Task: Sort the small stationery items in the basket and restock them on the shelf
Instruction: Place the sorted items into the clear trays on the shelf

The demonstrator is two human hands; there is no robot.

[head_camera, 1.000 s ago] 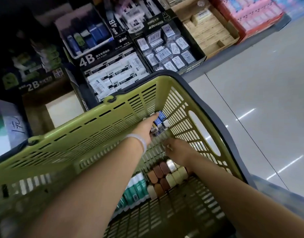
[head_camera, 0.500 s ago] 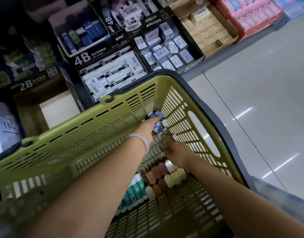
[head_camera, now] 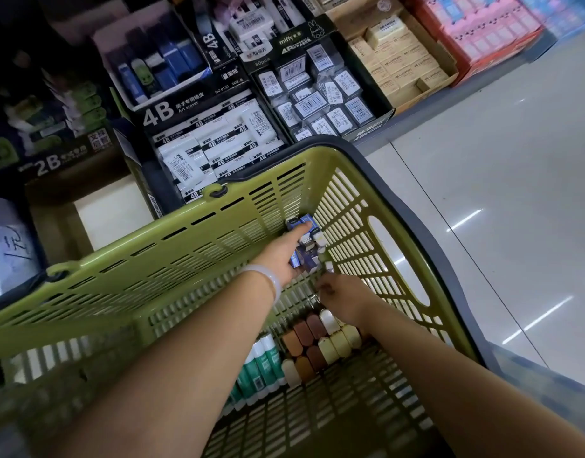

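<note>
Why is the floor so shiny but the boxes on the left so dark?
Head view: ceiling lights glare as white streaks on the floor tiles; the 2B box sits in shadow; the near basket wall is blurred; the wide lens bends its rim.

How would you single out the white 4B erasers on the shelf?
Start at the green basket; just beyond its far rim sits a black display box printed "4B Art eraser". The white 4B erasers fill it: long white blocks with black bands, unlike the small dark clear-wrapped erasers to its right.
</note>
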